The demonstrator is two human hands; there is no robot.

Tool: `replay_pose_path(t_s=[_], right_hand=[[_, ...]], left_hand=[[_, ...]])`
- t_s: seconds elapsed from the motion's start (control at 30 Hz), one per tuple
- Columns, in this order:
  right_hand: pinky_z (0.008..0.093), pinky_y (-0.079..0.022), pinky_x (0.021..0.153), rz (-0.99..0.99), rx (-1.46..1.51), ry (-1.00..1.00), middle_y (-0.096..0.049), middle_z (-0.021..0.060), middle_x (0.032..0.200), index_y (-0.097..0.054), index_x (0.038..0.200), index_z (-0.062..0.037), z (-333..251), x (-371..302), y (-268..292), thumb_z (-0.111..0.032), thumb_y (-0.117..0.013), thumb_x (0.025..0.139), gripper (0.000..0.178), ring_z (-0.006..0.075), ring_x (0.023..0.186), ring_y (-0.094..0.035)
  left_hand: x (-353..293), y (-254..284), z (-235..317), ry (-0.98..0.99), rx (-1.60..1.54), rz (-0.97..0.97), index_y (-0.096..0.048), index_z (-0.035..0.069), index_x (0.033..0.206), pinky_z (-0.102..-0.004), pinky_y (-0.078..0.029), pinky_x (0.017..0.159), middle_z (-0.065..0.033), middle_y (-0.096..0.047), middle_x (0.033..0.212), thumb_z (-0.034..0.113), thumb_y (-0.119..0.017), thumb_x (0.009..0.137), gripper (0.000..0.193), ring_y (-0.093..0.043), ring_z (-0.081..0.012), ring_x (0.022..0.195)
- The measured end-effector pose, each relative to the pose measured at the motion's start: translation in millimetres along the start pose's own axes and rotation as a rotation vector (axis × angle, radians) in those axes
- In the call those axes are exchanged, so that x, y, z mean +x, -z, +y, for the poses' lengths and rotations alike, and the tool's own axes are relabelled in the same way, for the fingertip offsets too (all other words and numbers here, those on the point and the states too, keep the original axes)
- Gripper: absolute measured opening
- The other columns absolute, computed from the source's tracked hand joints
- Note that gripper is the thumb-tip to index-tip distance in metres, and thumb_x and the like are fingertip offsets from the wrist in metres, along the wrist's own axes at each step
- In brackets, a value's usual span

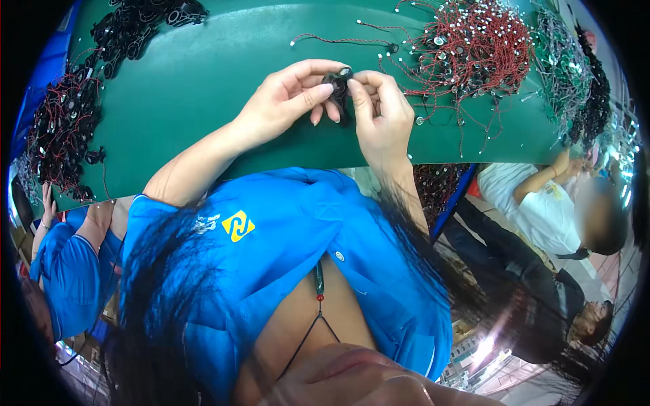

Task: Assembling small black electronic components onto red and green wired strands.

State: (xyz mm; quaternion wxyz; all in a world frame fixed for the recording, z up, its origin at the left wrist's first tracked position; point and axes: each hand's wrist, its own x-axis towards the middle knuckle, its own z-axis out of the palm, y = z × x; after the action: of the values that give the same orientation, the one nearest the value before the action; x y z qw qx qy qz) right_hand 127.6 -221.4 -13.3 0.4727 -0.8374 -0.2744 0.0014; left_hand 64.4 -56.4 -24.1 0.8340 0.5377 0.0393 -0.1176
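Observation:
Above the green table, my left hand (288, 98) grips a small black plastic part (336, 89) with a round, ring-like opening, thumb on its front and fingers behind. From the other side my right hand (384, 111) closes in, its thumb and forefinger pinching at the part's upper edge. A small dark round piece (346, 73) shows at the top between the two hands. Whether it is separate from the black part cannot be made out. Just beyond, a red-and-black twisted wire (338, 40) with a white connector lies on the table.
A large heap of red-and-black wires (467, 51) covers the green tabletop (183, 95) at right, beside grey-green wires (562, 68). Black ring-shaped parts (128, 27) pile at far left, and wired black parts (64, 128) nearer left. Other people sit or stand on both sides.

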Motion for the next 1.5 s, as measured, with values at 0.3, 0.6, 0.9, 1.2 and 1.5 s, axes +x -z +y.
replay_pose_path(t_s=[0.3,0.6,0.9,1.2,1.5], right_hand=[[0.0267,-0.041,0.049,-0.075,0.156,-0.15,-0.06,0.0037,0.066,-0.06,0.088,-0.0009,-13,-6,8,-0.009,-0.061,0.089,0.008,0.0127,0.056,-0.056],[0.0195,-0.03,0.042,-0.32,0.787,-0.566,-0.052,0.0006,0.057,-0.058,0.09,0.0007,-15,-10,10,-0.014,-0.05,0.097,0.018,0.0035,0.045,-0.043],[0.0201,-0.028,0.039,-0.319,0.909,-0.736,-0.048,0.0007,0.05,-0.059,0.089,-0.0003,-15,-11,6,-0.018,-0.047,0.097,0.022,0.0047,0.04,-0.038],[0.0208,-0.028,0.04,-0.318,0.989,-0.759,-0.047,0.0006,0.05,-0.057,0.087,-0.0019,-12,-13,4,-0.017,-0.047,0.097,0.021,0.0055,0.04,-0.039],[0.0206,-0.026,0.041,-0.332,0.886,-0.716,-0.045,0.0002,0.051,-0.053,0.087,-0.0028,-11,-20,-1,-0.017,-0.045,0.098,0.02,0.0052,0.041,-0.034]], left_hand=[[-7,-7,-3,-0.161,0.264,0.117,-0.045,0.001,0.13,-0.0245,-0.048,0.07,-0.0092,-0.057,0.111,0.007,-0.041,0.099,0.033,-0.058,-0.012,0.087],[-6,-11,0,-0.145,0.354,0.202,-0.046,0.002,0.13,-0.025,-0.05,0.078,-0.0135,-0.061,0.118,0.003,-0.042,0.098,0.032,-0.059,-0.0123,0.09],[-4,-9,-1,-0.149,0.391,0.153,-0.045,0.001,0.131,-0.0309,-0.047,0.095,-0.0131,-0.061,0.119,0.003,-0.041,0.098,0.033,-0.058,-0.0174,0.107],[-4,-7,-6,-0.123,0.382,0.115,-0.049,0.001,0.128,-0.0307,-0.049,0.093,-0.0119,-0.061,0.12,0.002,-0.048,0.095,0.034,-0.06,-0.0185,0.107],[-3,-3,2,-0.059,0.356,0.073,-0.053,-0.001,0.123,-0.0314,-0.051,0.092,-0.0118,-0.062,0.113,0.001,-0.057,0.09,0.034,-0.062,-0.0184,0.102]])
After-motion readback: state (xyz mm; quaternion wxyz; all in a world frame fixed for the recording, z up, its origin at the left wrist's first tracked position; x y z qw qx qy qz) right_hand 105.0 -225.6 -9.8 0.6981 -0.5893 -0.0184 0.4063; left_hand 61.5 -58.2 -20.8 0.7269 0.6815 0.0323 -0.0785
